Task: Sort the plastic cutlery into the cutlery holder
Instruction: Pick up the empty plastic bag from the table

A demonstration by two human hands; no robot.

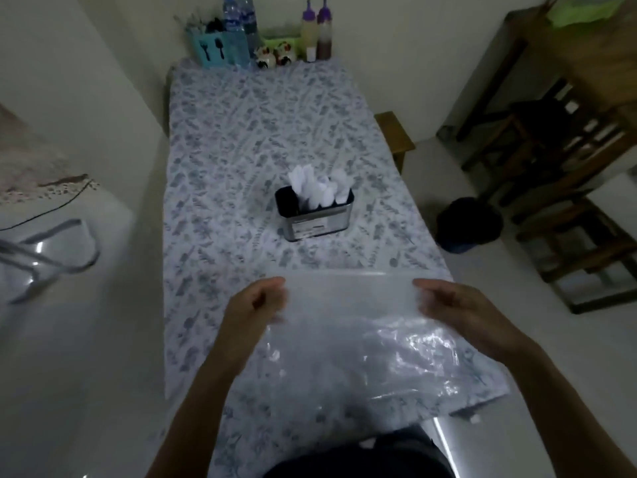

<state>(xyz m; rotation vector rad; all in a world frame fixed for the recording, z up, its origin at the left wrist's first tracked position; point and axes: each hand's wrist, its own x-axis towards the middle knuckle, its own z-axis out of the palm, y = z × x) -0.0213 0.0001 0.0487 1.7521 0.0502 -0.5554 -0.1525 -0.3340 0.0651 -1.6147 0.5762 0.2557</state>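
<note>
A clear plastic bag is stretched between both hands above the near end of the table. My left hand pinches its upper left corner and my right hand grips its upper right corner. What the bag holds is too blurred to tell. Farther along the table stands a dark metal cutlery holder with white plastic cutlery upright in its right compartments; its left compartment looks dark and empty.
The table carries a floral cloth. At its far end stand a teal utensil box, water bottles and sauce bottles. A dark bin and wooden shelves are on the right.
</note>
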